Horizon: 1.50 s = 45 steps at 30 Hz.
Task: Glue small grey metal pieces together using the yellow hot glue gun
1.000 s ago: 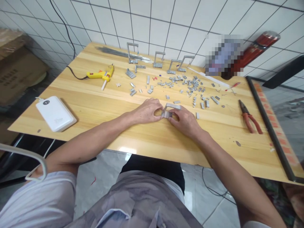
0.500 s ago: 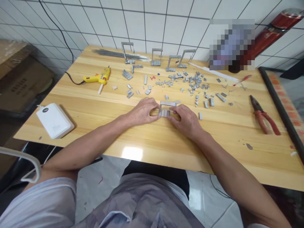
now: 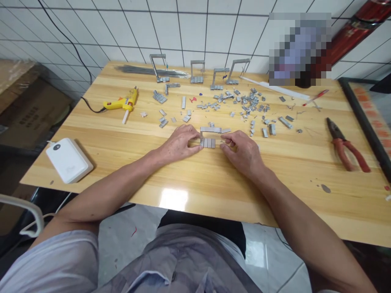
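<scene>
Bars of dull grey form a small bracket-shaped frame (image 3: 210, 130), standing on the bare near part of a glossy, wood-grained surface (image 3: 198, 179), right in front of the person. Its base (image 3: 209, 143) is a row of flat, narrow blocks set edge to edge. Fingers and thumb of the left hand (image 3: 181, 142) pinch the frame at its upright. Opposite, the right hand (image 3: 244, 150) curls just beside the base, fingertips close together; from where I stand I can't tell whether they grasp anything.

Beyond lie jagged grey scraps (image 3: 252, 99), heaped loosely. Toward the back, four similar angular frames (image 3: 197, 62) stand near a bundle of thin, straight rods (image 3: 143, 71). On the left sit a yellow plastic glue gun (image 3: 117, 105), a pale stick poking from it, and a smooth white block (image 3: 69, 158) with rounded corners. Over on the right, pliers (image 3: 339, 142) with dark metal noses rest with their reddish handles splayed. White tiles (image 3: 194, 30) with dark grout rise behind.
</scene>
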{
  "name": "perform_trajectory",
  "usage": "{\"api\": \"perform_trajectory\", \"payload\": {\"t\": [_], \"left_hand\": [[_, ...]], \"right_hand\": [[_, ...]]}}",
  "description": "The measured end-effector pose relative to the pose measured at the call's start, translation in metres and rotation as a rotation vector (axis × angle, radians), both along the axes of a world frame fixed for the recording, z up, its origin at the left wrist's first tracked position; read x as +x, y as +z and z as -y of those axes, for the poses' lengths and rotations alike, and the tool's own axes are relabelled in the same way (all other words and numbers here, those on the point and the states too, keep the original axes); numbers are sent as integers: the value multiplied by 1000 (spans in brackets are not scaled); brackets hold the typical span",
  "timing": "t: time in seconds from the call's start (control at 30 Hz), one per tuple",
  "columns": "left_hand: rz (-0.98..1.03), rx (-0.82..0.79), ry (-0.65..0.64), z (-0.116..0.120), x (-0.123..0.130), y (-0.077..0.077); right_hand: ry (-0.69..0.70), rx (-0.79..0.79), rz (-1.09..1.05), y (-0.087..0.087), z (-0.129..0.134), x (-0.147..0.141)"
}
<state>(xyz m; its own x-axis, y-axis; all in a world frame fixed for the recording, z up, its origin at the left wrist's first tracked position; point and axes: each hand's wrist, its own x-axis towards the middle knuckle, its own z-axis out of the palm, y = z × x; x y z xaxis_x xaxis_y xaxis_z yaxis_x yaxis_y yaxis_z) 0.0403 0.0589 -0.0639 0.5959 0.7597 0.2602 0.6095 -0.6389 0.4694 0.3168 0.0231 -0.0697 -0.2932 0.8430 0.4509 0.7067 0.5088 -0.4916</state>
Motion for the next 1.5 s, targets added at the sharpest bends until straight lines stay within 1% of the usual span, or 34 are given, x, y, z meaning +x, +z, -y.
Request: {"api": "perform_trajectory", "payload": {"t": [0.2,0.47,0.63,0.73,1.03,1.3,1.5], "left_hand": [[-13,19,-1,0,0,-1],[-14,-8,16,1,1,0],[-39,-42,25,2,2,2],[-44,-32,30,2,2,2],[-40,-38,-5,2,0,4],[-59,-61,21,1,4,6],[8,-74,-9,-1,6,6]], "right_hand": [[0,-20,-3,-2,-1,0],[50,-10,-12,-2,0,-2],[61,-9,-28,-2,0,-3],[61,-8,-35,-3,0,-3],[55,-61,-32,-4,1,-2],[50,-107,-4,-4,0,-1],[60,-86,-11,-7,-1,-1]]}}
